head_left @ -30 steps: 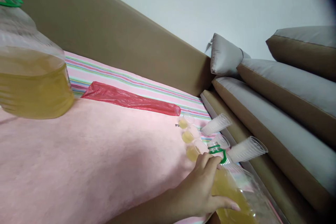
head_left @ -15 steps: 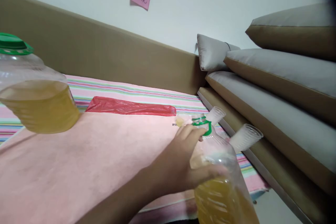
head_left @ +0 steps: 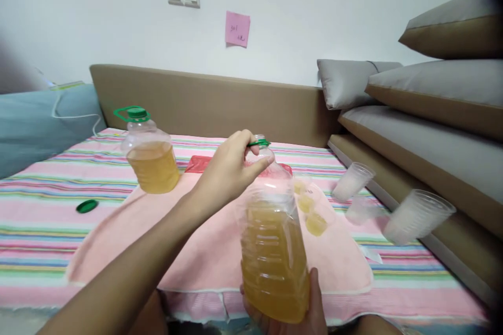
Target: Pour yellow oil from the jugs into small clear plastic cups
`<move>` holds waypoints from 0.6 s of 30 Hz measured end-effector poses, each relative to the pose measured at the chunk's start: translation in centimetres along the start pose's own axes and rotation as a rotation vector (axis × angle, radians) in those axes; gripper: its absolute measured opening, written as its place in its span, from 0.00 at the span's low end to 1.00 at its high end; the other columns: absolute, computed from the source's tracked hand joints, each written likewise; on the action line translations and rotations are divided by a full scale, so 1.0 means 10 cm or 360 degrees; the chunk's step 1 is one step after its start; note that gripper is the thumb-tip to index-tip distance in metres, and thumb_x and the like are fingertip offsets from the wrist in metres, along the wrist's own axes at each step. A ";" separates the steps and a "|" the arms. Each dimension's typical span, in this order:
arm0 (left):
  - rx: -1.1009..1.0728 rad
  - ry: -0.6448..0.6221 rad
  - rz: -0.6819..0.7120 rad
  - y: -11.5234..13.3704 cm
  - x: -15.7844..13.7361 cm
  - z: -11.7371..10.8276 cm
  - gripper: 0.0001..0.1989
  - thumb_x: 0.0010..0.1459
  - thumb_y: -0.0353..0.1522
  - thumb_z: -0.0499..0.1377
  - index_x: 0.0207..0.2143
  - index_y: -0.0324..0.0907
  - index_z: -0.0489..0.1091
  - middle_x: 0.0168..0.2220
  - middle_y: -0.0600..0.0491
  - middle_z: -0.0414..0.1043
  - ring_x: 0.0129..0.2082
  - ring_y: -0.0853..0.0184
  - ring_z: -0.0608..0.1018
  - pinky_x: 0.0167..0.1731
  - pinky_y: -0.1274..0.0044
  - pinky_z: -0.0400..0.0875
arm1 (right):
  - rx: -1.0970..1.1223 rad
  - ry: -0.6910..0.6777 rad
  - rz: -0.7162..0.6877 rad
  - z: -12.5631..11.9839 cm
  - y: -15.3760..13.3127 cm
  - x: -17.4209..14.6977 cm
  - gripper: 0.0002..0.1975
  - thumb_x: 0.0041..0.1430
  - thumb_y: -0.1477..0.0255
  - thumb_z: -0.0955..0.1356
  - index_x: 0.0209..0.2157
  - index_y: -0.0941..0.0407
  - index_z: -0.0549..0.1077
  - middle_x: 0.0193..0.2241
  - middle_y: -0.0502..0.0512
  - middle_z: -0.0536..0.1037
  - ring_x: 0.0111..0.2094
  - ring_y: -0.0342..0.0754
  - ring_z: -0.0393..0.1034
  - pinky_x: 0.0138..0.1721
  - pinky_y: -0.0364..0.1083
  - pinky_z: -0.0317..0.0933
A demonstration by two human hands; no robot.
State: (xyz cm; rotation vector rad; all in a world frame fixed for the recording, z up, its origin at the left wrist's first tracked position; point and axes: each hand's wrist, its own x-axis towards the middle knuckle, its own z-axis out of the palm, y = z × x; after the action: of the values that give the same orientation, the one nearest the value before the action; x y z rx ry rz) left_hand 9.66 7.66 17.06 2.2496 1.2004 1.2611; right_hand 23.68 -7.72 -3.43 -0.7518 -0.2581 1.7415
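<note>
A large clear plastic bottle (head_left: 273, 251) of yellow liquid stands nearly upright in front of me, its mouth uncapped. My left hand (head_left: 236, 162) is closed on the green handle ring (head_left: 262, 142) at its neck. From below, my right hand (head_left: 298, 319) cups the bottle's base, thumb up its right side; the palm is hidden. Several small clear cups (head_left: 316, 224) with yellow liquid stand in a row to the right of the bottle. A loose green cap (head_left: 87, 206) lies on the striped sheet at the left.
A second, capped bottle (head_left: 153, 167) stands back left on the pink mat (head_left: 196, 256). Behind is a red plastic bag (head_left: 197, 164). Stacks of clear cups (head_left: 418, 217) lie at the right, beside piled cushions (head_left: 432, 136). A brown board (head_left: 204, 104) borders the back.
The view has swung left and pulled back. The bottle now appears nearer the centre, with my left hand at its neck ring. My right hand has come into view under the base.
</note>
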 end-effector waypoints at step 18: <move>0.0950 0.0494 -0.0240 0.04 -0.05 -1.34 0.24 0.53 0.33 0.73 0.26 0.45 0.56 0.26 0.61 0.62 0.26 0.70 0.64 0.30 0.74 0.55 | 0.0432 -0.0720 0.0396 1.05 0.80 0.56 0.48 0.57 0.34 0.68 0.65 0.55 0.67 0.57 0.66 0.80 0.55 0.65 0.76 0.54 0.62 0.69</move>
State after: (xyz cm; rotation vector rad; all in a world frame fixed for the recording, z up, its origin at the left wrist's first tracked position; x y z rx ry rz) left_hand -1.11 5.26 24.67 2.3236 2.0503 1.3589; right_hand 10.32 -2.82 -1.57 -0.1911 -0.2324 2.1219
